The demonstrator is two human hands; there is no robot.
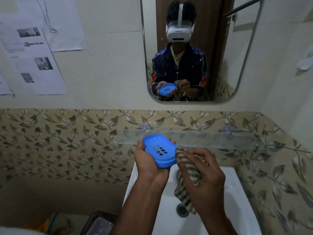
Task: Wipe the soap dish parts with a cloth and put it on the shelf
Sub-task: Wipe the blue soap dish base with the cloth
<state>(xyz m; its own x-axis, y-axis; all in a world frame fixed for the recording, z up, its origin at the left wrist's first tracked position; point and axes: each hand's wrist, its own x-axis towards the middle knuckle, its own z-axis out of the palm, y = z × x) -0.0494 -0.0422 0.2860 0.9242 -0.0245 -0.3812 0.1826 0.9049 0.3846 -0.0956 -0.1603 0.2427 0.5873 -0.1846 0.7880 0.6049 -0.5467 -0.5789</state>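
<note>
Leftmost, printed papers (32,60) are stuck to the wall, and a dark bin (100,223) sits low beside the sink (237,209). Next comes the left hand (149,163), palm up, fingers curled round the far edge of the blue dish (160,150), which it cradles above the sink's back rim. The dish is tilted toward the person, its slotted drain holes showing, and it lies just in front of the glass shelf (220,138), not on it. At the dish's right end the striped cloth (188,168) touches the rim. The right hand (205,177) grips that cloth, fingers bunched round its upper part, while the rest hangs down toward the drain (182,209). Above, the mirror (237,78) reflects the person holding both things. The shelf runs on to the right along the leaf-patterned tiles (279,167), fixed by two suction mounts. A white hook (305,62) is on the right wall.
</note>
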